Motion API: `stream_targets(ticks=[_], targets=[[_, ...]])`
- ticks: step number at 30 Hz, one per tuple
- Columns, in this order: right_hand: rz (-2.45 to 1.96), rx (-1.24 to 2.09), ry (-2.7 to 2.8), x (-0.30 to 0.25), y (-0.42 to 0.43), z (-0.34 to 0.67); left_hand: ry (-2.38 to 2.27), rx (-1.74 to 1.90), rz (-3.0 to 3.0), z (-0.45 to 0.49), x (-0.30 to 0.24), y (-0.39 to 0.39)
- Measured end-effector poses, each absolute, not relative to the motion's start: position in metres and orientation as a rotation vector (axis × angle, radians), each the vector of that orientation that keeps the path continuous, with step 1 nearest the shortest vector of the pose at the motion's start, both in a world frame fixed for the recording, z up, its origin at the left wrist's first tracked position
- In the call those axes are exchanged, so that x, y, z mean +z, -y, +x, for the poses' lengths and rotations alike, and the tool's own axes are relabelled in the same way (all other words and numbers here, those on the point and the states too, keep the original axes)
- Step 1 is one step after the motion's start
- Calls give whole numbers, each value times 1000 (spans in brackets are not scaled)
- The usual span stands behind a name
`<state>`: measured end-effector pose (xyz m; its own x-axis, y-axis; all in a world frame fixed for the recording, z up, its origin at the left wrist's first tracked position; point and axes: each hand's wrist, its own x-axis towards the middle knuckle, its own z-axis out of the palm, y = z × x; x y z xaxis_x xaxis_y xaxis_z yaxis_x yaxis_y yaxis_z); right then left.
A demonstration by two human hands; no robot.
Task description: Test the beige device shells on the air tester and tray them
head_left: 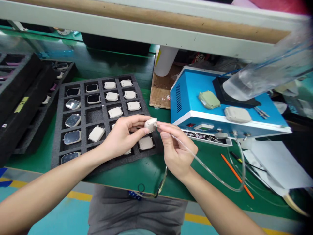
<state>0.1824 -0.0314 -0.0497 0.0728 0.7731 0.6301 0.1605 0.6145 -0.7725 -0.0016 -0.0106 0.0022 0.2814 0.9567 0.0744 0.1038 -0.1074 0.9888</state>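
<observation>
Between the fingers of my left hand (127,132) is a small cream smartwatch case (151,124), held above the right side of a dark foam tray (94,116). My right hand (178,148) pinches the end of a clear thin tube (207,174), its tip at the case's right edge. Whether the tip touches the case or enters it, I cannot tell. From there the tube loops right to a fitting on the front of a blue box-shaped machine (189,94). Cream watch cases (96,133) fill many tray compartments, some face up with dark screens.
On the machine sit a green watch case (209,99), a beige watch case (237,115) and a clear cylinder (241,86). An orange stick (237,176) and papers (276,160) lie right. Stacked foam trays (26,98) stand left. A shelf beam (146,29) crosses above.
</observation>
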Motion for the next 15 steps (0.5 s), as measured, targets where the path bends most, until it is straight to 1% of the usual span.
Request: stream_targets(ticks=[15], targets=[[-865,519,1465,-47,31,181,-1092,978,1498,-2,3,10]])
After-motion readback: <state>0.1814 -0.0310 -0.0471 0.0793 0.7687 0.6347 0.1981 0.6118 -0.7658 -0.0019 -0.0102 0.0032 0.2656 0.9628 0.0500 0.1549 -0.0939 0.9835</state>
